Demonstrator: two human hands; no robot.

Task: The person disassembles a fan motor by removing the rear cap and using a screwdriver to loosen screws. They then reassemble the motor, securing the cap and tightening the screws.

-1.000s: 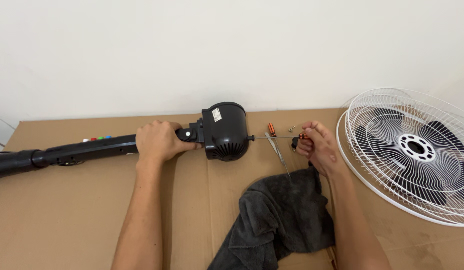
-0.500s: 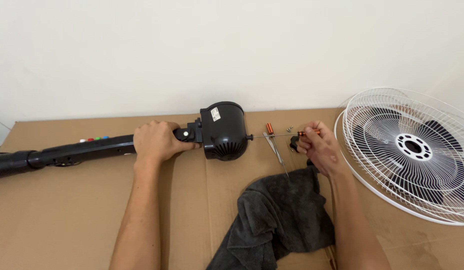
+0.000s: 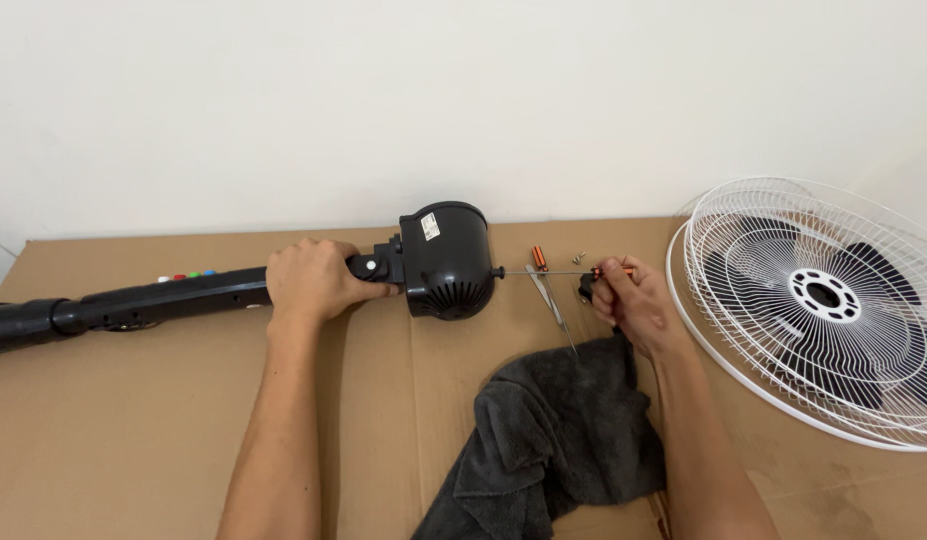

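Observation:
A black fan motor housing (image 3: 447,260) lies on its side on brown cardboard (image 3: 163,420), joined to a long black stand pole (image 3: 123,305) with small coloured buttons. My left hand (image 3: 313,280) grips the pole just left of the housing. My right hand (image 3: 633,300) holds a thin screwdriver (image 3: 558,272) with an orange-and-black handle, its shaft pointing left to the front of the housing.
A dark grey cloth (image 3: 553,440) lies crumpled below my right hand. Metal tweezers (image 3: 553,300), an orange-handled tool (image 3: 538,258) and small screws (image 3: 579,257) sit beside the housing. A white fan grille with black blades (image 3: 823,300) lies at the right. A white wall runs behind.
My right hand has shifted slightly and brought the screwdriver level, its tip now at the front of the housing. The left hand keeps its grip on the pole.

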